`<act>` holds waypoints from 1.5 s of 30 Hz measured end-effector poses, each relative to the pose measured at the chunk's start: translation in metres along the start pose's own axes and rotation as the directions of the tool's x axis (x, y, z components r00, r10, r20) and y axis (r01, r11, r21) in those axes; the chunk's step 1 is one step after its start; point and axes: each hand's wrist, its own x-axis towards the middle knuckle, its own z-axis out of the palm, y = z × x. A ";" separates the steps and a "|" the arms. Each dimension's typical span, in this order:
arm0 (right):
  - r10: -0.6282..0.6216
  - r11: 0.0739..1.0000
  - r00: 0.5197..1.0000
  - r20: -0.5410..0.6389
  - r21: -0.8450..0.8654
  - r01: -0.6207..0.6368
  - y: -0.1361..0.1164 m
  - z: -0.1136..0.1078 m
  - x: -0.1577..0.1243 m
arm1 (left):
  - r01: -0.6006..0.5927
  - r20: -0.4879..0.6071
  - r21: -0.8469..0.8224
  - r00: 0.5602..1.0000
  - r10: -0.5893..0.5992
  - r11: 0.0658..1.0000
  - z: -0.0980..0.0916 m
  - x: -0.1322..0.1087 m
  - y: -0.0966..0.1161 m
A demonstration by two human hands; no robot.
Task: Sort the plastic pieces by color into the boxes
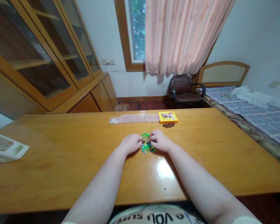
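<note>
A loose pile of tiny plastic building bricks (pixel 146 147), green, blue, yellow and white, lies on the table between my two hands. At its left edge is my left hand (pixel 131 143), palm down. Its fingers bend toward the bricks, with a small gap between thumb and forefinger. My right hand (pixel 160 140) reaches over the pile from the right, fingers apart and tips among the bricks. Part of the pile is hidden under it. Some green bricks (pixel 145 135) lie a little apart on the far side. I see nothing clearly held in either hand.
Beyond the pile, a row of clear plastic compartments (pixel 139 119) adjoins a yellow box (pixel 168 117). A heap of small brown pieces (pixel 168 125) lies before the box. A white power strip (pixel 9 147) is at the table's left. A chair (pixel 183 88) stands behind the table (pixel 72 161).
</note>
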 end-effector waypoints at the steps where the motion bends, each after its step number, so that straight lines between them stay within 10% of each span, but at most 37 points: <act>1: 0.016 1.000 1.000 -0.004 -0.012 -0.016 0.000 0.001 0.000 | -0.015 0.003 -0.001 1.000 0.015 1.000 0.000 0.000 0.000; 45: 0.028 0.999 0.999 -0.047 -0.026 -0.029 0.008 -0.002 0.000 | -0.053 0.058 -0.036 0.997 0.055 0.998 0.005 0.000 -0.001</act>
